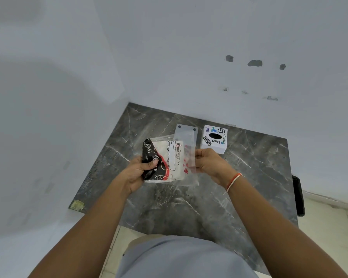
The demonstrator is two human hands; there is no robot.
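Observation:
I hold a clear plastic pack of tissues (167, 159), printed black, red and white with "BIG TISSUES", above the dark marble table (189, 207). My left hand (138, 171) grips the pack's left, black end, thumb on top. My right hand (211, 163) pinches the pack's loose transparent right end. Behind the pack a white tissue box (214, 139) with stickers and a black oval slot stands on the table.
A grey flat plate (186, 133) with two dark dots lies left of the white box, partly behind the pack. White walls close in the table at the back and left. A black object (298, 195) sits at the table's right edge, over a pale floor.

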